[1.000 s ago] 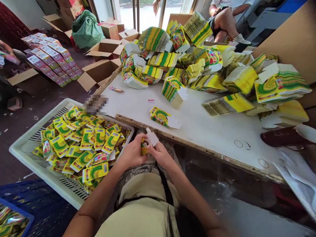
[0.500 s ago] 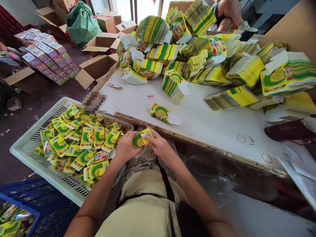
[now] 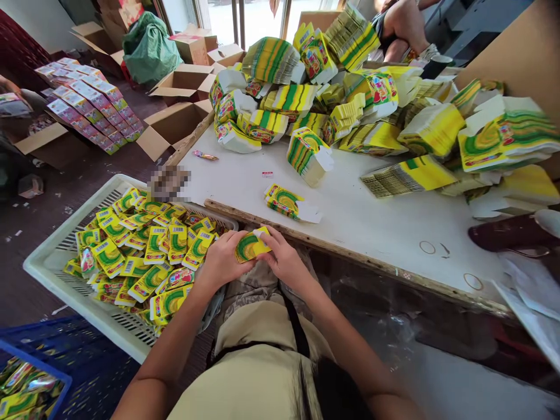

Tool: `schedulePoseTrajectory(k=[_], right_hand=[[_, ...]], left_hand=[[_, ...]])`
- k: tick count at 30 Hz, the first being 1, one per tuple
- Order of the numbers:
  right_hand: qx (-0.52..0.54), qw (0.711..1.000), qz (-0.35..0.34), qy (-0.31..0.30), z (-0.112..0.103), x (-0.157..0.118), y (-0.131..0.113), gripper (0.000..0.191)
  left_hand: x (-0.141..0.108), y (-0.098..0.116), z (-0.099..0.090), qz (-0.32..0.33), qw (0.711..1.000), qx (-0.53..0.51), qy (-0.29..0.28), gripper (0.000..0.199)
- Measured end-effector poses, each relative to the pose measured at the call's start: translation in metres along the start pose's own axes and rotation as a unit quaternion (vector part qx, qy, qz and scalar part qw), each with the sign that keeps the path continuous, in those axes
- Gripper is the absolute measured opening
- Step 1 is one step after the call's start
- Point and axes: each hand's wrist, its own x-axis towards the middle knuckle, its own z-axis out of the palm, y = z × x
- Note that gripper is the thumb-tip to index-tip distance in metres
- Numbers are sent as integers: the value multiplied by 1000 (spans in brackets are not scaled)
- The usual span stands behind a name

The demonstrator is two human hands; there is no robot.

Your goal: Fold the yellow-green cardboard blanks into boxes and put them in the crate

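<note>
A small yellow and green carton [image 3: 250,247] is held between my two hands over my lap, by the table's front edge. My left hand [image 3: 224,256] is closed round its left end. At its right end my right hand [image 3: 282,256] grips with thumb and fingers, near the white end flap. To the left, a pale plastic basket [image 3: 48,265] holds many packed cartons of the same kind. Just beyond my hands, a small set of flattened cartons [image 3: 284,202] lies on the white table [image 3: 350,221].
Stacks of flat cartons [image 3: 289,99] are piled along the table's far side. A dark red cylinder [image 3: 503,230] lies at the right. Open cardboard boxes [image 3: 175,125] and a blue crate [image 3: 87,361] stand at the left. Another person's leg [image 3: 405,29] shows at the back.
My right thumb has shifted from the carton's face to its end edge. The carton stays in both hands. The whole view has moved slightly.
</note>
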Motion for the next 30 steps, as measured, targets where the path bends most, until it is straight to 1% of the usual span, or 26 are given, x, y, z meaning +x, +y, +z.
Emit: schedulePoseTrajectory(k=[2,4,5,7,9,10,11,12,13,14,15,16,17,18,19,21,23,25,26,27,28,29,30], right_hand=[[23,999,21,38,1,0,-2,52],[38,996,43,70,0,2,-6,58],[39,995,50,75,0,4,-7,58],[30,996,51,59,-3,8,-8,57],[17,997,55,43,-8,15,-2,61],[9,997,65,49,-12,19,4,62],[0,994,80,69,-17,24,13,61],[-17,990,102,98,-23,29,23,55],[-38,983,126,128,-29,34,35,47],[-70,973,155,155,-35,40,46,41],[-127,960,193,159,-40,44,56,37],[-167,951,217,143,-44,48,65,36],[-198,944,232,128,-46,52,72,35],[-218,940,238,114,-47,55,76,35],[-225,939,238,107,-47,56,79,35],[-230,938,233,114,-46,58,80,38],[-222,937,228,144,-46,57,76,43],[-168,946,210,182,-44,53,66,46],[-121,954,197,192,-42,50,59,47],[-65,962,184,191,-39,47,51,49],[-6,969,171,176,-34,43,41,52],[51,975,158,150,-27,39,30,55],[104,977,143,121,-19,35,19,57]], left_hand=[[1,1,0,4,1000,-3,-9,51],[3,4,1,1,1000,-7,-19,51],[4,5,2,-4,1000,-8,-24,50],[4,4,1,-16,999,-11,-36,49],[1,-6,-5,-32,999,-12,-40,48],[-2,-16,-11,-47,998,-6,-33,48],[-6,-28,-19,-69,997,11,-15,49],[-12,-43,-29,-99,994,37,17,51],[-18,-59,-39,-141,985,84,52,56],[-24,-74,-50,-180,968,138,103,66],[-30,-88,-60,-213,950,182,137,79],[-35,-99,-68,-235,936,204,166,85],[-39,-107,-72,-245,929,210,184,87],[-42,-110,-74,-245,928,206,191,85],[-43,-110,-72,-237,933,190,193,80],[-41,-98,-58,-204,953,131,180,65],[-34,-78,-37,-174,972,38,151,55],[-23,-55,-13,-166,977,-90,100,52],[-18,-43,-2,-166,970,-165,64,54],[-11,-31,8,-166,955,-244,32,59],[-5,-20,17,-164,931,-326,13,68],[2,-9,24,-167,899,-404,24,75],[9,0,29,-174,864,-471,47,77]])
